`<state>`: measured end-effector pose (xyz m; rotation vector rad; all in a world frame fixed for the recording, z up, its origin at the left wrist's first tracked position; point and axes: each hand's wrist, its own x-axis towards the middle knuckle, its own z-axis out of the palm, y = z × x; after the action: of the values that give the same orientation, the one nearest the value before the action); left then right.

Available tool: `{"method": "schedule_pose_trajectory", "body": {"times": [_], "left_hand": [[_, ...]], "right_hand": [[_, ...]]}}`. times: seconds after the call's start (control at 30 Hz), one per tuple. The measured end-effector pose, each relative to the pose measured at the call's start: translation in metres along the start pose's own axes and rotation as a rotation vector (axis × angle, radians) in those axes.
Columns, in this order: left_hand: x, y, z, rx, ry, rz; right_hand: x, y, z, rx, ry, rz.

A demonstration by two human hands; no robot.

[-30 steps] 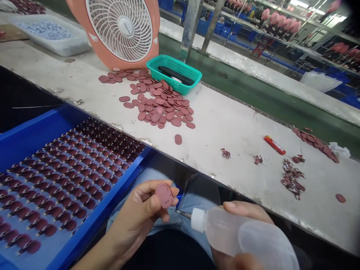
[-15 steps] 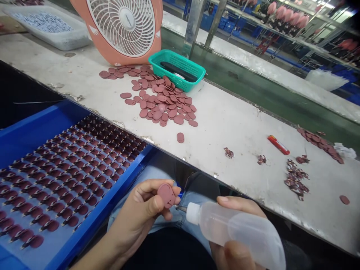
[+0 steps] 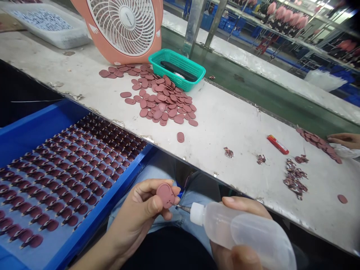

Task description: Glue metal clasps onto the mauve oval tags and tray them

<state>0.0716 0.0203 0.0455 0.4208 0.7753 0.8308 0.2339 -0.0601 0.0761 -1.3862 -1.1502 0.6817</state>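
Observation:
Between thumb and fingers, my left hand [image 3: 146, 210] pinches a flat reddish-brown oval disc [image 3: 165, 195] with small holes near its lower edge. My right hand [image 3: 242, 225] is wrapped round a translucent squeeze bottle [image 3: 253, 232] with a white cap [image 3: 197, 213]. The bottle's thin metal tip [image 3: 184, 208] points left and lies close to the disc's lower right side; whether it touches is too small to tell. Both hands are above my lap, in front of the table edge.
A pale worktable [image 3: 225, 123] bears a heap of oval discs [image 3: 165, 99], a green basket [image 3: 180, 69], an orange fan [image 3: 126, 30], a red tube [image 3: 278, 144] and small dark parts [image 3: 294, 178]. Left is a blue tray [image 3: 64, 240] with rows of parts. Another person's hand [image 3: 347, 139] is far right.
My right hand and the bottle have shifted slightly right, away from the disc. Another person's hand has appeared at the right edge by the white crumpled material.

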Motion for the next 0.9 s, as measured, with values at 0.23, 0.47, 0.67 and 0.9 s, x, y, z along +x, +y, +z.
{"method": "schedule_pose_trajectory", "body": {"times": [0.23,0.47,0.67,0.9], "left_hand": [[-0.001,-0.001,0.002,0.008,0.035,0.0],[-0.002,0.0,0.0,0.016,0.022,-0.014],[-0.005,0.003,0.008,0.009,0.102,0.008],[-0.001,0.001,-0.001,0.023,-0.009,-0.009]], "right_hand": [[0.006,0.016,0.017,-0.025,0.209,-0.214],[0.006,0.016,0.012,-0.043,0.2,-0.231],[0.011,0.016,0.016,0.08,0.221,-0.256],[0.012,0.02,0.017,-0.013,0.277,-0.243]]}}
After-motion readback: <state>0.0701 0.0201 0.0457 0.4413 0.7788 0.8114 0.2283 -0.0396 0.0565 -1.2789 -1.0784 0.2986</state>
